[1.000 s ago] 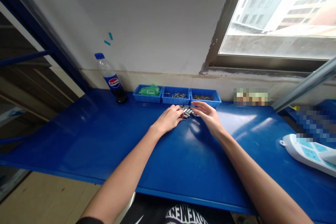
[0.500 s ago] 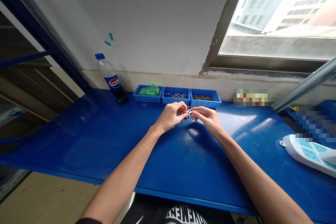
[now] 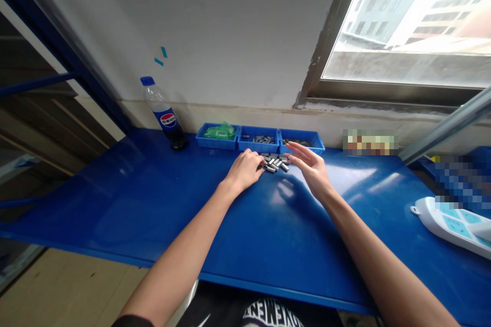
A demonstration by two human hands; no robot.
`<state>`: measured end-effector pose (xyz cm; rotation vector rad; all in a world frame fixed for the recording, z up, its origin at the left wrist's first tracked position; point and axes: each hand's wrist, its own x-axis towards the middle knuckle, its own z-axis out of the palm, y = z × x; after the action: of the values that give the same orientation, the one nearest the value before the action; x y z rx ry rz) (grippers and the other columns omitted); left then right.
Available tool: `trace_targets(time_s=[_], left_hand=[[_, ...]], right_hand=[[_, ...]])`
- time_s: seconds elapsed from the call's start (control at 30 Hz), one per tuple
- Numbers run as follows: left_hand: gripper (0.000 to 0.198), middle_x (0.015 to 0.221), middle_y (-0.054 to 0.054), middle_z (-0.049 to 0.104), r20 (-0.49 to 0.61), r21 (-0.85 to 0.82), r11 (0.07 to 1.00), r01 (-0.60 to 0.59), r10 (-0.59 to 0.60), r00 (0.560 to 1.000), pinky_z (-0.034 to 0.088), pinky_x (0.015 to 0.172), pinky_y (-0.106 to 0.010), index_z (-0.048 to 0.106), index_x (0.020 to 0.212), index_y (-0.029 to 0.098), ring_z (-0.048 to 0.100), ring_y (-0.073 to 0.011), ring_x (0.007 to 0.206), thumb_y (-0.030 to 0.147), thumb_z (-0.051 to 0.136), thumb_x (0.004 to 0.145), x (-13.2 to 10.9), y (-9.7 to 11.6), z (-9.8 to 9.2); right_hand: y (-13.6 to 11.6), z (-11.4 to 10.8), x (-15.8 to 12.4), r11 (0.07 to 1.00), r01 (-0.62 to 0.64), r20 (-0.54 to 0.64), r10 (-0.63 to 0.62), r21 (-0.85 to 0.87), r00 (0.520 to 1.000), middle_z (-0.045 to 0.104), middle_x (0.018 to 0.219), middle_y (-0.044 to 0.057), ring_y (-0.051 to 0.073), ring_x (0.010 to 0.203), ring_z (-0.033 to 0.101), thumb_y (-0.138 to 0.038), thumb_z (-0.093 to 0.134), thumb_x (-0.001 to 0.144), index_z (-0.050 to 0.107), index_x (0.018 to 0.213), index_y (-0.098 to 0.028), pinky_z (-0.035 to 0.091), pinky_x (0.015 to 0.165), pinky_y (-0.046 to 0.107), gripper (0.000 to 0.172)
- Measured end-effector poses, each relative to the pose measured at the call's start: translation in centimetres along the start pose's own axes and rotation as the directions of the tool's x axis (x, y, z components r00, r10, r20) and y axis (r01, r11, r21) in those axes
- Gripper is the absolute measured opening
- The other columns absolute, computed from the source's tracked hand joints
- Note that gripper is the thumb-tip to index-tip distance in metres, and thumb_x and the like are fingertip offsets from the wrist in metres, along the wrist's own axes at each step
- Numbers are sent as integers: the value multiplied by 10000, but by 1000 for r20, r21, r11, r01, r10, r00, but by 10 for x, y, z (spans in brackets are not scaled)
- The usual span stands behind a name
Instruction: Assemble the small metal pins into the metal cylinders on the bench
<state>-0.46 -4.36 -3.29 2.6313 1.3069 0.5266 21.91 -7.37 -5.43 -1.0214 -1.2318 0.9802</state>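
A pile of small silvery metal cylinders [image 3: 275, 163] lies on the blue table [image 3: 245, 235], in front of the bins. My left hand [image 3: 245, 167] rests at the pile's left edge, its fingers curled and thumb brought in. Dark bits show near those fingertips, but what they grip is hard to make out. At the right of the pile is my right hand [image 3: 309, 163], open, with fingers stretched and apart and nothing visible held. Its fingertips are close to the rightmost cylinders.
Behind the pile stand three blue bins: one with a green plastic bag [image 3: 220, 131], one with metal cylinders [image 3: 264, 139], one with thin dark pins [image 3: 297, 142]. A cola bottle [image 3: 168, 120] stands at left, a white power strip [image 3: 452, 222] at right.
My hands have parted: the right has moved right and spread its fingers, the left has shifted slightly left. The cylinder pile, mostly covered before, now shows between them.
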Motion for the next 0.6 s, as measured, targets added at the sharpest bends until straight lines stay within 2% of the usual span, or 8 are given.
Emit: trace_targets(time_s=[0.07,0.13,0.33,0.6], left_hand=[[128,1014,-99,741,19,25,1000,12,-13,1000,527,919,-381,758,988,165,637,-263,967,183,659,908,0,0,3],[139,1003,-94,738,6,28,999,23,-23,1000,528,917,-365,754,976,168,644,-251,950,153,634,908,0,0,7],[201,992,-74,725,-33,-6,995,103,-103,994,541,825,-306,730,977,186,685,-220,884,95,581,877,-1,5,11],[277,994,-71,709,-39,-43,997,71,-72,997,538,815,-272,727,978,190,687,-193,872,35,525,868,0,3,7]], right_hand=[[1,-3,1,1000,10,3,-10,19,1000,635,1444,74,311,1201,684,-429,831,796,673,1320,-317,535,1051,486,558],[3,-5,1,1000,11,13,-11,19,1000,621,1460,85,319,1208,681,-437,823,804,646,1354,-320,524,1070,510,589],[4,-5,-1,1000,0,13,0,0,1000,670,1381,97,308,1104,724,-442,807,815,705,1231,-285,571,992,496,456],[2,-2,-3,999,3,26,-1,-52,1000,690,1337,90,258,1010,736,-436,765,845,698,1206,-263,588,901,425,406]])
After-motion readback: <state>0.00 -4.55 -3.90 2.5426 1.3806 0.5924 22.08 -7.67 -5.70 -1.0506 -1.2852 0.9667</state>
